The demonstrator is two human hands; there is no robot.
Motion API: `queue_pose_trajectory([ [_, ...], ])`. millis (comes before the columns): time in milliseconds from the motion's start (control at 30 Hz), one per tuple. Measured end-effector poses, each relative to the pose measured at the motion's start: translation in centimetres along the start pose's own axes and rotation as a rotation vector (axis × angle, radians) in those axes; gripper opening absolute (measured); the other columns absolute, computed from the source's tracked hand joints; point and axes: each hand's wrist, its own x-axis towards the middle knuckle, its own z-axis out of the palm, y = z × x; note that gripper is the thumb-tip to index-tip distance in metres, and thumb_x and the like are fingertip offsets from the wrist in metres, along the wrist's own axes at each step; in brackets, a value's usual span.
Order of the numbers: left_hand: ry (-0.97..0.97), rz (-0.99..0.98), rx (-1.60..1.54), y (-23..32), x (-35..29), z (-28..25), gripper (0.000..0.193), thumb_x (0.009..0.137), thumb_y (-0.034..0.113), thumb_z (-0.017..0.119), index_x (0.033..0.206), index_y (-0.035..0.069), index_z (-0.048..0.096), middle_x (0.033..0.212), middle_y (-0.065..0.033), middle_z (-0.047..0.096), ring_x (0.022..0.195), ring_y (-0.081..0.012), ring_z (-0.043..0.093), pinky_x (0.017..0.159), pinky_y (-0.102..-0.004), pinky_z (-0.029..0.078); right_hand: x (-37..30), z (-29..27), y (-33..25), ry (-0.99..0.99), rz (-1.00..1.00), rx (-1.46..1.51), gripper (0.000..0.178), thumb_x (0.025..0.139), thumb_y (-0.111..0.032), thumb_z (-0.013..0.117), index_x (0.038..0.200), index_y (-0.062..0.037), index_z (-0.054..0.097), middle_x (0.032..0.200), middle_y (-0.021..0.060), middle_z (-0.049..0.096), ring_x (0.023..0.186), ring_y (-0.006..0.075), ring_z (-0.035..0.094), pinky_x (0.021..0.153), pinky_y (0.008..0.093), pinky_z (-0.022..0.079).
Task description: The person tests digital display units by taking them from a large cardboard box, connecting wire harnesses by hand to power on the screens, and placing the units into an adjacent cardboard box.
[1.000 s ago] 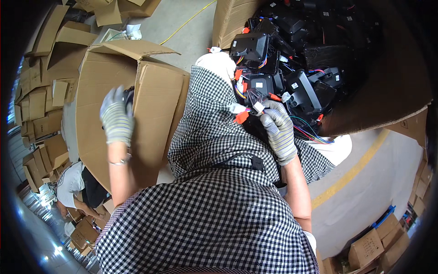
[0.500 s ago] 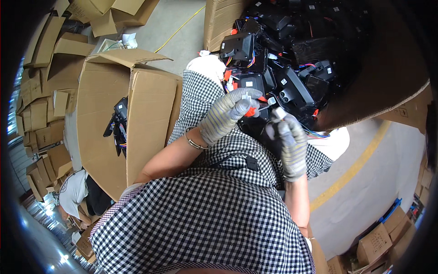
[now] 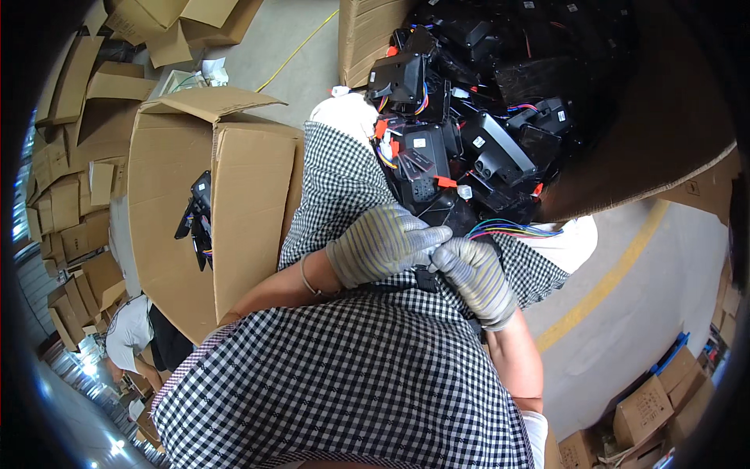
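My left hand [image 3: 383,244] and my right hand [image 3: 475,280], both in grey striped knit gloves, meet in front of my lap. Their fingers are closed and pinched together at the tips around a small white plug connector [image 3: 424,257], mostly hidden by the gloves. Just beyond them lies a heap of black plastic device housings [image 3: 500,148] in a large cardboard box [image 3: 660,184]. Coloured wires [image 3: 508,227] run out beside my right hand. A red connector piece [image 3: 445,181] with a clear plug [image 3: 465,191] rests on the housings.
To my left stands an open cardboard box [image 3: 254,211] with a few black devices [image 3: 201,215] inside. Stacked cartons [image 3: 74,195] line the far left, where another person [image 3: 133,336] bends over. More cartons [image 3: 644,414] sit at the lower right, past a yellow floor line [image 3: 601,289].
Both hands have come together and moved down toward my lap. Earlier they were apart, the left with a red and white connector and the right with a white one. The red piece is now hidden.
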Motion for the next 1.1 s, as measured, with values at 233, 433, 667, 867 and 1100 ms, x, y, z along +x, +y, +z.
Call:
queue_pose_trajectory([
  [233,0.245,0.094,-0.051,5.5,1.8,-6.0,0.042,0.08,0.027,0.064,0.116,0.007,0.057,0.083,-0.0058,0.062,0.071,-0.0192,0.06,0.061,-0.0313,0.049,-2.8,0.2,-4.6,-0.21,-0.661,-0.385,0.011,0.088,-0.013,0.058,0.09,-0.0024,0.063,0.069,0.0086,0.061,0.058,0.0223,0.062,0.056,0.0295,0.05],
  [433,-0.082,-0.048,-0.877,2.2,0.8,-6.1,0.043,0.083,0.025,0.066,0.12,0.006,0.056,0.077,-0.0045,0.065,0.067,-0.0208,0.06,0.062,-0.0304,0.049,-1.0,1.0,-5.2,-0.271,-0.597,-0.156,0.011,0.084,-0.013,0.063,0.086,-0.003,0.064,0.065,0.0102,0.06,0.055,0.0245,0.061,0.051,0.0302,0.049],
  [667,-0.116,-0.17,-0.546,2.0,-0.6,-5.6,0.04,0.085,0.024,0.064,0.12,0.007,0.055,0.078,-0.004,0.066,0.062,-0.0225,0.059,0.057,-0.0335,0.045,2.2,-1.8,-2.8,0.059,-0.84,-0.691,0.011,0.08,-0.019,0.06,0.08,-0.0083,0.06,0.081,0.0104,0.057,0.077,0.0304,0.057,0.066,0.0387,0.046],
  [867,-0.165,-0.198,-0.4,1.9,-1.4,-5.7,0.038,0.085,0.033,0.062,0.114,0.009,0.06,0.078,-0.0063,0.065,0.063,-0.0239,0.059,0.059,-0.0347,0.046,6.5,-7.3,0.5,0.481,0.37,-1.186,0.06,0.088,-0.043,0.054,0.133,-0.0061,0.042,0.113,0.0217,0.059,0.103,0.0328,0.059,0.088,0.0434,0.046],
  [1100,-0.278,-0.429,-0.377,0.1,-4.3,-3.2,0.037,0.087,0.035,0.059,0.11,0.005,0.063,0.079,-0.011,0.065,0.067,-0.0267,0.059,0.063,-0.0371,0.047,8.5,-0.8,-0.4,-0.039,-0.43,-0.521,0.058,0.084,-0.023,0.059,0.135,-0.0025,0.04,0.128,0.0208,0.05,0.119,0.0311,0.049,0.104,0.0355,0.035],
])
